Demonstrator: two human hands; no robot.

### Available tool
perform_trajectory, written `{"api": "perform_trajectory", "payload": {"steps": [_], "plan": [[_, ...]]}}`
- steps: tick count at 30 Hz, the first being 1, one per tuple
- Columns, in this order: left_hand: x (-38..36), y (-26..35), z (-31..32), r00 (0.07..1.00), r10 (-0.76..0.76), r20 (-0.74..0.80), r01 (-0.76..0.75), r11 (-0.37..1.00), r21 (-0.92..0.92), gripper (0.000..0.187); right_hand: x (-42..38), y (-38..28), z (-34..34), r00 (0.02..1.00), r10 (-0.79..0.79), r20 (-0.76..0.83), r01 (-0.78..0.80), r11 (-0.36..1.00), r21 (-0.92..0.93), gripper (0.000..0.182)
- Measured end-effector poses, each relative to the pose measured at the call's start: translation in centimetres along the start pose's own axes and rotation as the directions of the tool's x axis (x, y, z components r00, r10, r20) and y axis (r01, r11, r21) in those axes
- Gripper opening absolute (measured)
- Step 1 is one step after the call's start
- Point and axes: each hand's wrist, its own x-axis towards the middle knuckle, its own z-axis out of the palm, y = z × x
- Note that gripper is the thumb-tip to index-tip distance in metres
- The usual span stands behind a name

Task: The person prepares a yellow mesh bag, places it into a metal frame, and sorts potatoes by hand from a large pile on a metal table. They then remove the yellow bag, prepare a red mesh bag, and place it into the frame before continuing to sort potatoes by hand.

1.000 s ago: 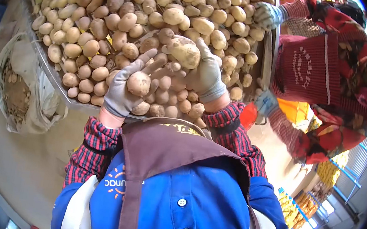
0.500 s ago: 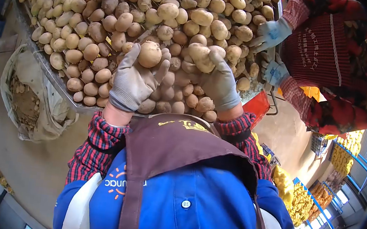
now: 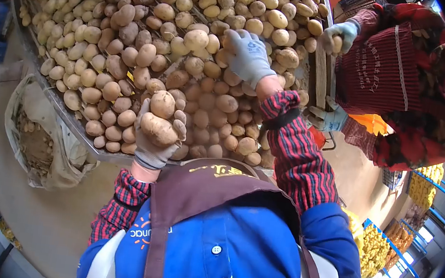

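Note:
My left hand [image 3: 154, 140], in a grey-white work glove, is closed around two potatoes. A rounder potato [image 3: 163, 104] rests above a longer potato [image 3: 158, 130] in its palm. Farther out, my right hand [image 3: 249, 58], gloved the same way, is bent down over the potato pile [image 3: 192, 66]. Its fingers curl around a potato [image 3: 222, 58] at the pile's surface; the fingertips are partly hidden. Potatoes of mixed size, some yellowish and some brownish, lie around both hands.
A metal-edged table [image 3: 76, 135] bears the pile. At right, a co-worker's gloved hand [image 3: 342, 36] holds a potato; the other gloved hand [image 3: 329, 118] is lower by the table edge. An open sack [image 3: 39, 139] stands at left. Filled yellow bags [image 3: 373, 249] sit at lower right.
My right hand has moved outward over the pile. My left hand has drawn back and now holds two potatoes instead of one. The co-worker's upper hand has lifted with a potato.

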Motion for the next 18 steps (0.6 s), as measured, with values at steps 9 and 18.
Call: {"api": "perform_trajectory", "payload": {"steps": [9,18], "plan": [[1.6,1.7,2.1,0.985,0.113,0.128,-0.104,0.992,-0.075,0.051,2.1,-7.0,4.2,0.923,-0.290,-0.254,0.296,0.955,-0.015,0.044],[1.9,4.2,1.0,0.981,0.186,0.052,-0.186,0.983,0.001,0.055,-8.5,-6.7,0.0,0.946,-0.303,-0.113,0.322,0.914,0.247,0.040]]}}
